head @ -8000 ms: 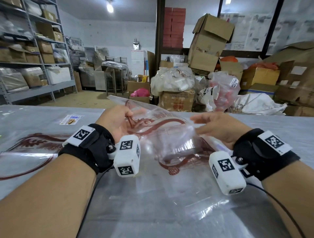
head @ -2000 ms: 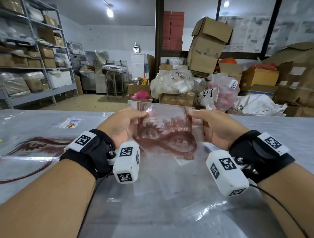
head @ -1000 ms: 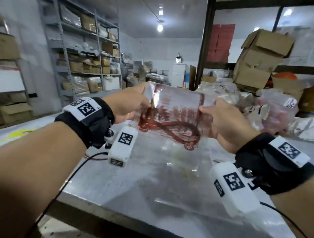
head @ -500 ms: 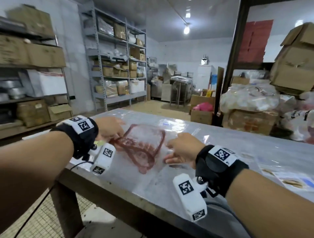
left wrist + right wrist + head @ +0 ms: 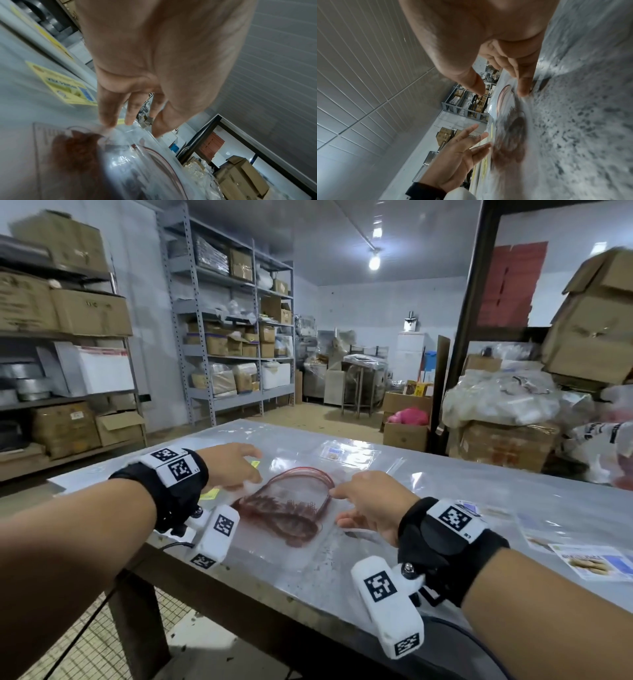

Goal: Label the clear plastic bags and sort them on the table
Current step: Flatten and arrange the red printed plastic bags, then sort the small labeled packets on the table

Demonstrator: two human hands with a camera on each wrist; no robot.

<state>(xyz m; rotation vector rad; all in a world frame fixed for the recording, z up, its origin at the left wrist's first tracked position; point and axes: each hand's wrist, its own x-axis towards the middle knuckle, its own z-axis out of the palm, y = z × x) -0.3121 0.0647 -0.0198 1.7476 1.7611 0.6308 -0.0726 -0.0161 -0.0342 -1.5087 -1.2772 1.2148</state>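
A clear plastic bag (image 5: pixel 287 515) with a dark red print lies flat near the left end of the table (image 5: pixel 239 587). My left hand (image 5: pixel 239 470) hovers at the bag's left edge with its fingers spread and holds nothing. In the left wrist view the fingertips (image 5: pixel 108 120) sit just above the bag (image 5: pixel 120 162). My right hand (image 5: pixel 337 508) is at the bag's right edge, fingers relaxed. In the right wrist view, one fingertip (image 5: pixel 522 92) touches the bag's (image 5: pixel 510 135) rim; my left hand (image 5: pixel 462 146) shows beyond.
Yellow labels (image 5: pixel 209 494) lie under my left wrist, also seen as a yellow label (image 5: pixel 65 83). More printed labels (image 5: pixel 589 563) lie on the right and one (image 5: pixel 335 453) at the far side. Shelves (image 5: pixel 233 337) and cardboard boxes (image 5: pixel 589 344) ring the table.
Both hands carried the folded bag from in front of me to the table's left end, laid it down and let go. My fingers have now spread apart from it.
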